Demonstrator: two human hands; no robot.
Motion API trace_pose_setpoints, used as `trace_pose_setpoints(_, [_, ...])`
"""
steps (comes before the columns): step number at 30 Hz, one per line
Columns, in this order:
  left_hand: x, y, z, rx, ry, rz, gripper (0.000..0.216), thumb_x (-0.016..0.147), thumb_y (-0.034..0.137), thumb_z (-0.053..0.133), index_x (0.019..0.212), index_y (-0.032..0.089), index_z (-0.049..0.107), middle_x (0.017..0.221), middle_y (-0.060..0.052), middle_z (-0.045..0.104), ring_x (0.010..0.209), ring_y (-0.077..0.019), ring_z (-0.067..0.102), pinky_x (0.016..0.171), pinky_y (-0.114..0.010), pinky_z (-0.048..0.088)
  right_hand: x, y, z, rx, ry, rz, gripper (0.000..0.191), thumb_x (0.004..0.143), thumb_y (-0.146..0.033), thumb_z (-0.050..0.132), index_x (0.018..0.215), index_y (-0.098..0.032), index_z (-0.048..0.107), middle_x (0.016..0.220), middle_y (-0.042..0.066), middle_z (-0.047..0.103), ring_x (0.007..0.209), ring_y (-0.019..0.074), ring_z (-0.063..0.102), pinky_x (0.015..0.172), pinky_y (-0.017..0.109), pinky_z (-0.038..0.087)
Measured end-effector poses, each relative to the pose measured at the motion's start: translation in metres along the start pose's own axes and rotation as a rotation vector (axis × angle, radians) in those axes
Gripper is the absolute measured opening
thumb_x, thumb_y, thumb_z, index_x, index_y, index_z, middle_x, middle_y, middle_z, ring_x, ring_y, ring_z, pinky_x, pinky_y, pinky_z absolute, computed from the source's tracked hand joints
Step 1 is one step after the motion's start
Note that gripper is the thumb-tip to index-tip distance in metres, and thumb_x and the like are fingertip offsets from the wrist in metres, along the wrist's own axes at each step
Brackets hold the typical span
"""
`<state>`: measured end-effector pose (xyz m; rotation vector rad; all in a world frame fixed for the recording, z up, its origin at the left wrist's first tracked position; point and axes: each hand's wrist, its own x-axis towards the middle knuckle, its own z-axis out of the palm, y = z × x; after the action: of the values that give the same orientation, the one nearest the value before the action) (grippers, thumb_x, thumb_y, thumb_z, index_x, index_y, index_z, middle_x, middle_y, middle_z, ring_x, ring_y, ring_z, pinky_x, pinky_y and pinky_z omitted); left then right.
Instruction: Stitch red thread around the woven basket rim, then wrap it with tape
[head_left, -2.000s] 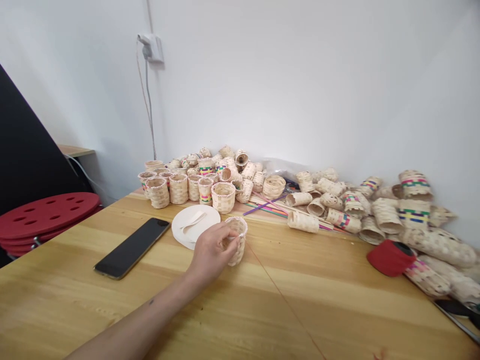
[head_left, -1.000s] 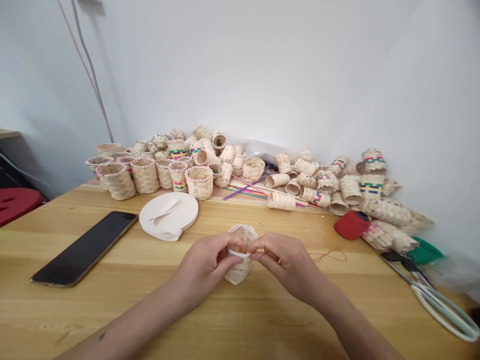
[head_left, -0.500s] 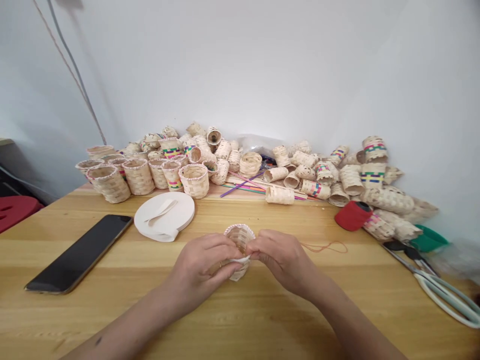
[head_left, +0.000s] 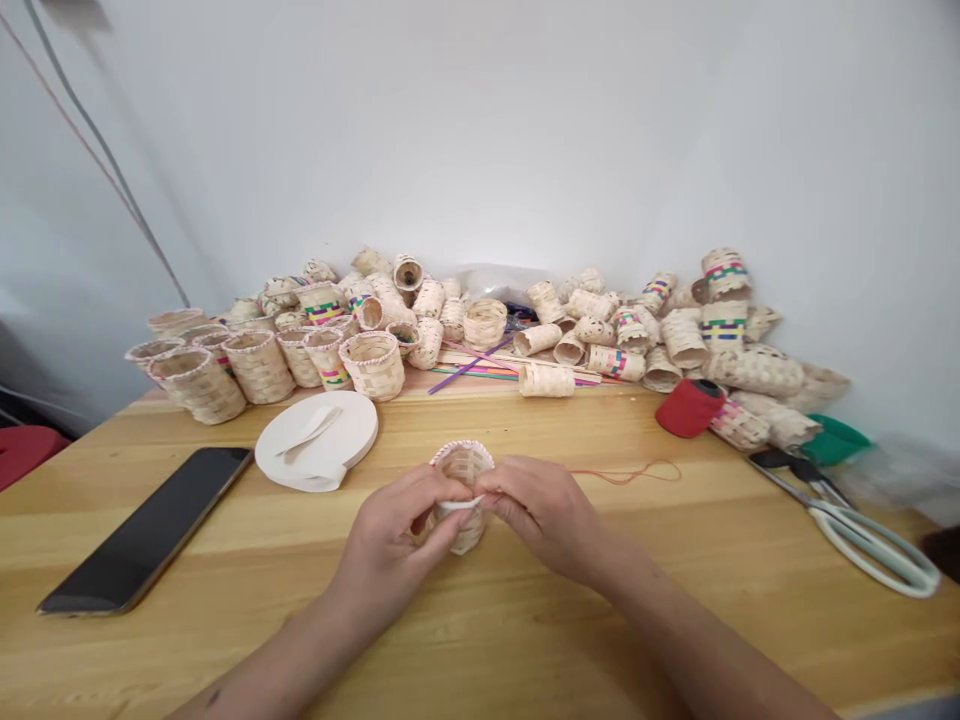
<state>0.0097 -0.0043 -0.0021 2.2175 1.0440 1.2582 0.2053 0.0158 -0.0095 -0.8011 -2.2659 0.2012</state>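
A small woven basket (head_left: 463, 470) with a pinkish stitched rim stands on the wooden table (head_left: 525, 620) in front of me. My left hand (head_left: 397, 535) is wrapped round its near left side, fingers closed on it. My right hand (head_left: 544, 515) pinches the basket's near rim from the right, fingertips meeting my left hand's. A thin red thread (head_left: 630, 473) trails on the table to the right of my right hand.
A heap of similar woven baskets (head_left: 465, 325) lines the wall. A black phone (head_left: 146, 527) lies at the left, a white tape roll (head_left: 316, 440) beside it. A red thread spool (head_left: 688, 407) and scissors (head_left: 847, 520) lie at the right. Coloured strips (head_left: 480, 365) lie near the heap.
Two seconds ago only my left hand held the basket farther out. The basket has come nearer, my right hand has joined at its rim, and the view has shifted right.
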Motion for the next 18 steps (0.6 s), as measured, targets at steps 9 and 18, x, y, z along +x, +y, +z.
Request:
trace_pose_setpoints(9, [0.005, -0.007, -0.004, -0.008, 0.036, -0.092, 0.023, 0.083, 0.019, 0.059, 0.103, 0.022, 0.07, 0.074, -0.001, 0.063, 0.055, -0.0094, 0.047, 0.05, -0.02, 0.039, -0.002, -0.011, -0.01, 0.113, 0.107, 0.181, 0.017, 0.095, -0.019, 0.041, 0.109, -0.019, 0.051, 0.083, 0.002, 0.061, 0.074, 0.0143, 0.057, 0.066, 0.025, 0.044])
trace_pose_setpoints(18, [0.004, -0.005, -0.005, -0.01, -0.005, -0.145, 0.02, 0.084, 0.021, 0.058, 0.096, 0.02, 0.073, 0.067, -0.002, 0.058, 0.055, -0.0106, 0.047, 0.048, -0.021, 0.035, -0.003, -0.01, -0.002, 0.198, 0.171, 0.202, 0.004, 0.091, -0.019, 0.054, 0.088, -0.02, 0.057, 0.079, 0.0, 0.068, 0.07, 0.0123, 0.063, 0.063, 0.022, 0.046])
